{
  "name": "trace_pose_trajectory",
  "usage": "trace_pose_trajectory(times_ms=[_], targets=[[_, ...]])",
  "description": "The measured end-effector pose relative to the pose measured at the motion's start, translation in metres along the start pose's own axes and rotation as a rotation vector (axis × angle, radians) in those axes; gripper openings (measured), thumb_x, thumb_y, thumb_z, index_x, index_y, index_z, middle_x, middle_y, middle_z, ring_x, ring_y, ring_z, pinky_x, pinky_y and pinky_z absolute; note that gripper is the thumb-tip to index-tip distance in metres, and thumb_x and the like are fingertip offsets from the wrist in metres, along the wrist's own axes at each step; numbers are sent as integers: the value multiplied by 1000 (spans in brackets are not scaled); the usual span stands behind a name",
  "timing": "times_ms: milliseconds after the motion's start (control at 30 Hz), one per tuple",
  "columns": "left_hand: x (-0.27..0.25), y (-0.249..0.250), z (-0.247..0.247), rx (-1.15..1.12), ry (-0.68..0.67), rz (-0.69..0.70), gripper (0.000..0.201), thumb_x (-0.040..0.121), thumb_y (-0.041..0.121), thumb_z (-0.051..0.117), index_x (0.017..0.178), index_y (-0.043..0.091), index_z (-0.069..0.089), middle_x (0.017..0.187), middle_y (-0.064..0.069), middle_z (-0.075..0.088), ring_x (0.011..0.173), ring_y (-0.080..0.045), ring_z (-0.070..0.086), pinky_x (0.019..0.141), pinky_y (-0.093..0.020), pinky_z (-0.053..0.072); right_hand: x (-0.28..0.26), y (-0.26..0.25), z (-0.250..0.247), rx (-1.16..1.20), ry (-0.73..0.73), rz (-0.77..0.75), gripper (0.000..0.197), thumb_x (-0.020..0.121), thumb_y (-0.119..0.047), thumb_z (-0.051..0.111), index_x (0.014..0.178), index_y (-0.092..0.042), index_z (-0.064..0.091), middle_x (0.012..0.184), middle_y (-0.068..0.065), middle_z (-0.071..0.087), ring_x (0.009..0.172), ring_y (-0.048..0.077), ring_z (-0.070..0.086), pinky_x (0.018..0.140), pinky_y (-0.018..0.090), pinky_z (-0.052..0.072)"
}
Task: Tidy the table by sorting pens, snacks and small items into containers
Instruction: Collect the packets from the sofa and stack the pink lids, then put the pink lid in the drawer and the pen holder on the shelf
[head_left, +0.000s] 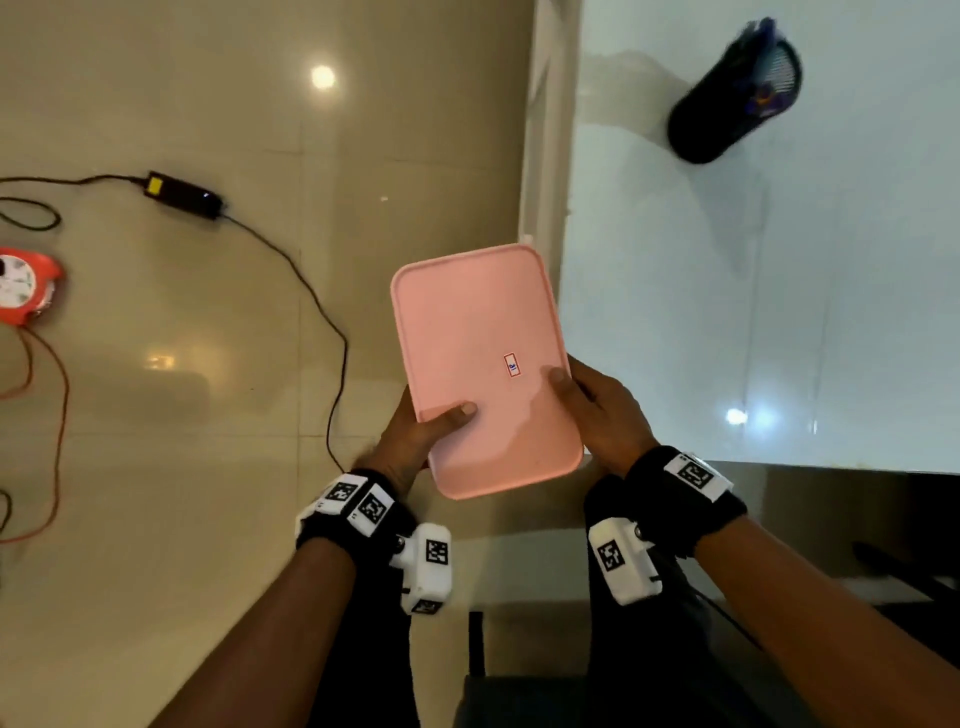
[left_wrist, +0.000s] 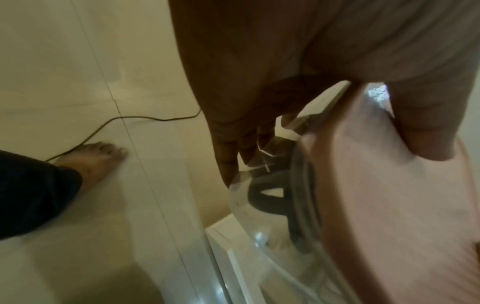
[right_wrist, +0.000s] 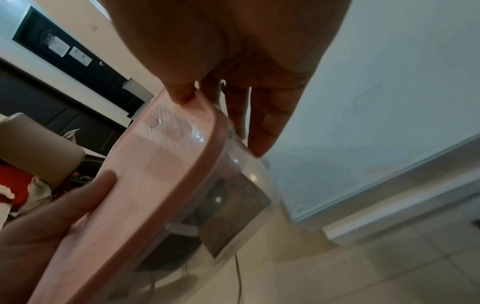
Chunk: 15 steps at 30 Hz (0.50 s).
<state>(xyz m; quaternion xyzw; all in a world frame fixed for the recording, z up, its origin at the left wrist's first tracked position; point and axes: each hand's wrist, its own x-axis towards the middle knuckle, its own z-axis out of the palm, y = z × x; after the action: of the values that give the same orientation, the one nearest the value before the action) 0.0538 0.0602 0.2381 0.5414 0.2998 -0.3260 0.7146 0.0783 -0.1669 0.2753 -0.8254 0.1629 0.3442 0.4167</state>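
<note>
A clear plastic box with a pink lid (head_left: 483, 364) is held in the air off the table's left edge. My left hand (head_left: 421, 431) grips its near left side, thumb on the lid. My right hand (head_left: 597, 410) grips its right side, thumb on the lid and fingers under the clear wall. The left wrist view shows the pink lid (left_wrist: 389, 205) and dark items inside the clear body (left_wrist: 265, 195). The right wrist view shows the lid (right_wrist: 145, 185) and packets behind the clear wall (right_wrist: 228, 216). A black mesh pen holder (head_left: 735, 98) with pens stands on the white table (head_left: 779, 312).
A black power adapter (head_left: 182, 193) with its cable (head_left: 317, 312) lies on the tiled floor to the left. An orange cable reel (head_left: 26, 286) sits at the far left. A bare foot (left_wrist: 96, 160) stands on the floor. A dark chair (head_left: 831, 571) is below the table edge.
</note>
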Motion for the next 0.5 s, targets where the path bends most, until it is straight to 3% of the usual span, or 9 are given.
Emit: trace_pose_trajectory(times_ms=[100, 167, 233, 333, 433, 500], targets=[[-7, 7, -82, 15, 7, -56, 84, 58, 43, 85, 130, 12, 53, 122, -10, 67, 111, -32, 64, 94, -50, 51, 6, -31, 56, 40, -78, 34, 26, 92, -64, 41, 113, -63, 57, 107, -16, 71, 95, 13, 69, 86, 42, 57], [-12, 11, -133, 66, 25, -110, 91, 53, 53, 86, 130, 17, 54, 121, -7, 68, 110, -31, 65, 95, -53, 51, 12, -52, 90, 17, -154, 23, 23, 99, -45, 47, 107, -64, 56, 106, -22, 69, 92, 9, 69, 86, 35, 56], [-17, 13, -168, 119, 62, -147, 93, 51, 56, 86, 131, 23, 52, 121, -6, 68, 109, -29, 66, 90, -55, 53, 19, -63, 113, -47, -230, -5, 27, 101, -34, 50, 120, -49, 60, 110, -19, 65, 94, 7, 65, 88, 28, 50], [-17, 18, -207, 137, 141, -155, 91, 50, 54, 82, 131, 28, 50, 119, -4, 67, 106, -28, 66, 81, -52, 57, 50, -67, 134, -137, -231, 34, 35, 97, -39, 56, 130, -29, 61, 122, -12, 61, 100, 9, 60, 93, 26, 45], [-10, 25, -223, 164, 190, -137, 92, 48, 56, 81, 130, 31, 49, 115, -2, 68, 102, -26, 67, 76, -45, 59, 91, -49, 128, -199, -125, 143, 35, 96, -36, 59, 128, -21, 64, 130, 2, 63, 106, 16, 60, 99, 30, 45], [1, 31, -227, 154, 214, -117, 88, 46, 55, 81, 126, 30, 51, 112, -2, 68, 100, -25, 67, 76, -42, 58, 122, -38, 119, -229, -82, 233, 42, 95, -37, 60, 131, -18, 61, 138, 6, 58, 119, 25, 58, 106, 39, 44]])
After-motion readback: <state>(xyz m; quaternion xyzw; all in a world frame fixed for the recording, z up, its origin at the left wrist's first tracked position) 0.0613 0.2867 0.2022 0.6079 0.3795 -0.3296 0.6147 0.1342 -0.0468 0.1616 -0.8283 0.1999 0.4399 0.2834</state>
